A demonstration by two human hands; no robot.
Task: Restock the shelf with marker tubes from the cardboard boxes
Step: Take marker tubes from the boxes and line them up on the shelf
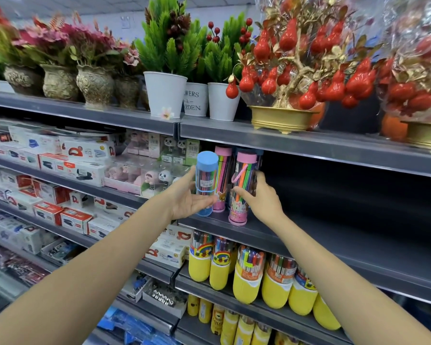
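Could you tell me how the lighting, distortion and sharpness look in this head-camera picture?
Head view: wide-angle distortion bows the shelf edges; glare glints on the cellophane top right; the shelf back lies in deep shadow; the blue-capped tube and pink-capped tube look sharp, while the far-left boxes blur.

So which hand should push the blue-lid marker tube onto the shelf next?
Probably the left hand. It already holds the blue-lid marker tube at the shelf edge, beside a pink-lid tube. The right hand is busy gripping the front pink-lid tube.
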